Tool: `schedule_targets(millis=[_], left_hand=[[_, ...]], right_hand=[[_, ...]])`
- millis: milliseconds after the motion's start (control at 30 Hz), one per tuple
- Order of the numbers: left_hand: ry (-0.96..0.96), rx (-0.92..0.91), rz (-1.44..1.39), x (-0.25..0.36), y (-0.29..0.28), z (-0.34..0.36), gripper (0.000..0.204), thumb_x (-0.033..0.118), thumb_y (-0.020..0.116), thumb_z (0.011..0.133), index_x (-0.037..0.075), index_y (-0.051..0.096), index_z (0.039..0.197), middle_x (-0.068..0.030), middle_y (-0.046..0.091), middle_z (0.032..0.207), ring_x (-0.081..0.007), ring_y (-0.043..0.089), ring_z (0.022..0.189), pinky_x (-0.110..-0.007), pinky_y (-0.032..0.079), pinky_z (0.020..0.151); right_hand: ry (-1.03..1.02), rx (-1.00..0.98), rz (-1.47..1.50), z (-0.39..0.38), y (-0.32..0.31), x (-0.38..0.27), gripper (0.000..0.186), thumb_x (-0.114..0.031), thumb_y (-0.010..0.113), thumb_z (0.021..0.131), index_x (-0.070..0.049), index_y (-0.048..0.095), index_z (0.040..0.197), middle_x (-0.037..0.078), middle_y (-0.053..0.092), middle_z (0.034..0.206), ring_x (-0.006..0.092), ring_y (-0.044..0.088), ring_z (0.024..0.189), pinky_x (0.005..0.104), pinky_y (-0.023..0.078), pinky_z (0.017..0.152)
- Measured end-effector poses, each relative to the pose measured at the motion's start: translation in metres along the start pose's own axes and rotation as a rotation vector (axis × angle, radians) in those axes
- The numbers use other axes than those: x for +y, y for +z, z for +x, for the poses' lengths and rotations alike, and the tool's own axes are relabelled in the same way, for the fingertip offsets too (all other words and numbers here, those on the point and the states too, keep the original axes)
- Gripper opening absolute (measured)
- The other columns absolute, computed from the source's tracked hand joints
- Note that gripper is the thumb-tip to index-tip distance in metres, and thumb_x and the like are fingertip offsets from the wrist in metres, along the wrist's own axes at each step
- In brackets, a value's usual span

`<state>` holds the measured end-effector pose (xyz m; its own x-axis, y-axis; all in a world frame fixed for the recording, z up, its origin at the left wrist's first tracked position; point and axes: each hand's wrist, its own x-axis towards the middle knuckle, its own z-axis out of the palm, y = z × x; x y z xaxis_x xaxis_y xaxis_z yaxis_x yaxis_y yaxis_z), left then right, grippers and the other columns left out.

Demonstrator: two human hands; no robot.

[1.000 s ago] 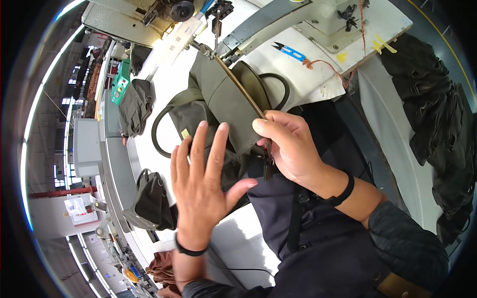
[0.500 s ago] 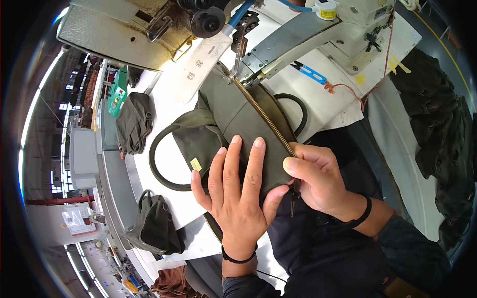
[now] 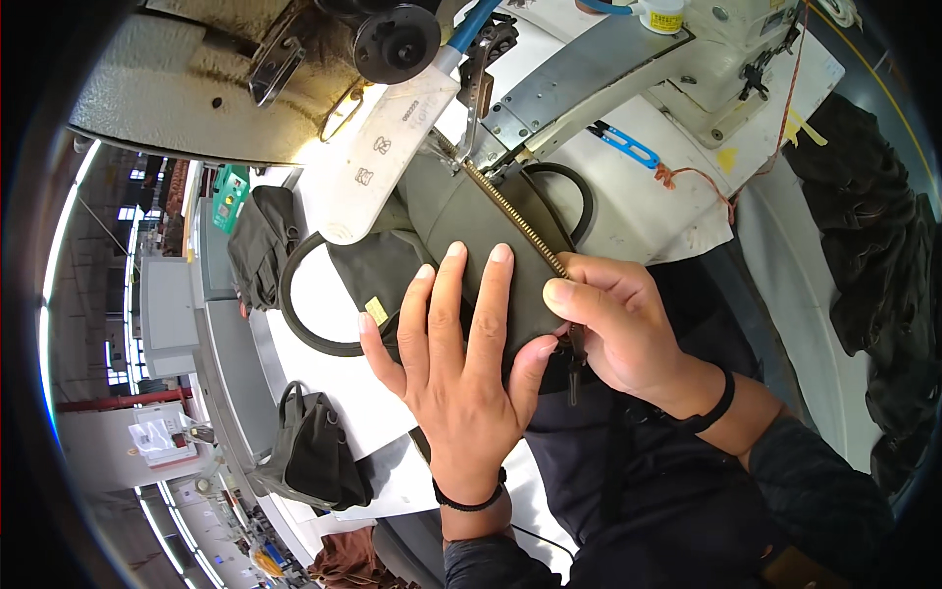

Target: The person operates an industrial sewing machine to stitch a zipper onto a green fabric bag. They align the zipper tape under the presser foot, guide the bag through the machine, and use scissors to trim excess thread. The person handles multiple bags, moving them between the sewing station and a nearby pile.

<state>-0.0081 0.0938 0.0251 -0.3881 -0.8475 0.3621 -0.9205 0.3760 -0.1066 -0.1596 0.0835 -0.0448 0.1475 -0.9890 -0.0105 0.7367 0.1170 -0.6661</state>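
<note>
An olive-green bag (image 3: 442, 208) with two looped handles lies under the needle area of a sewing machine (image 3: 579, 90). Its brass-toothed zipper (image 3: 520, 224) runs diagonally from the machine's presser foot (image 3: 459, 165) down to my right hand (image 3: 628, 334). That hand pinches the zipper's near end between thumb and fingers. A dark zip pull (image 3: 574, 381) dangles below the pinch. My left hand (image 3: 456, 393) rests flat on the bag's panel, fingers spread, beside the zipper. A small yellow tag (image 3: 376, 311) shows near its fingertips. The bag's near end is partly hidden by both hands.
Blue thread snips (image 3: 625, 144) lie right of the machine arm, near an orange cord (image 3: 702, 180). More dark bags (image 3: 263, 245) sit on the white table's left side. Dark fabric pieces (image 3: 854, 236) are heaped at right. The machine's head (image 3: 186, 83) overhangs the upper left.
Both hands and the bag have slid a little up toward the presser foot, with the zipper feeding along. My grip looks the same. The whole view has shifted slightly.
</note>
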Motion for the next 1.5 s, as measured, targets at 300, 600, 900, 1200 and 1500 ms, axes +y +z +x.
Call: schedule_targets(millis=[300,600,900,1200,1500], left_hand=[[-0.012,-0.044,0.005,-0.003,0.001,0.005,0.064,0.065,0.043,0.105,0.025,0.062,0.150,-0.0075,0.058,0.151,-0.0256,0.051,0.139,-0.055,0.005,0.126],[-0.015,-0.026,-0.016,-0.008,0.005,0.015,0.060,0.061,0.050,0.104,0.024,0.063,0.149,-0.0087,0.059,0.149,-0.0268,0.050,0.140,-0.056,0.005,0.126],[-0.003,0.009,-0.032,-0.023,0.018,0.028,0.058,0.058,0.055,0.102,0.023,0.063,0.148,-0.0087,0.059,0.150,-0.0282,0.051,0.139,-0.062,0.006,0.124],[0.010,0.030,-0.056,-0.034,0.025,0.036,0.057,0.056,0.058,0.101,0.023,0.064,0.147,-0.0079,0.059,0.149,-0.0278,0.052,0.138,-0.064,0.007,0.124],[0.035,0.233,-0.271,-0.046,0.046,0.049,0.040,0.029,0.079,0.092,0.015,0.076,0.129,-0.0047,0.073,0.129,-0.0214,0.065,0.122,-0.056,0.017,0.126]], right_hand=[[-0.022,0.006,0.006,0.008,0.002,0.004,0.031,-0.015,0.064,0.106,-0.007,0.060,0.077,-0.009,0.046,0.070,0.0000,0.039,0.065,0.0221,0.034,0.058],[-0.067,-0.007,-0.043,0.022,0.002,0.004,0.035,-0.018,0.064,0.106,-0.007,0.059,0.073,-0.009,0.047,0.069,0.0004,0.039,0.066,0.0231,0.033,0.059],[-0.049,-0.040,-0.065,0.044,-0.001,0.006,0.034,-0.020,0.065,0.106,-0.006,0.063,0.076,-0.008,0.050,0.069,-0.0007,0.039,0.065,0.0230,0.031,0.056],[-0.100,-0.025,-0.065,0.058,0.004,0.010,0.034,-0.018,0.065,0.105,-0.006,0.061,0.073,-0.009,0.048,0.067,-0.0010,0.038,0.063,0.0230,0.029,0.054],[-0.128,0.041,-0.094,0.081,0.013,0.013,0.035,-0.014,0.066,0.102,-0.007,0.058,0.069,-0.010,0.044,0.065,-0.0006,0.034,0.062,0.0242,0.027,0.052]])
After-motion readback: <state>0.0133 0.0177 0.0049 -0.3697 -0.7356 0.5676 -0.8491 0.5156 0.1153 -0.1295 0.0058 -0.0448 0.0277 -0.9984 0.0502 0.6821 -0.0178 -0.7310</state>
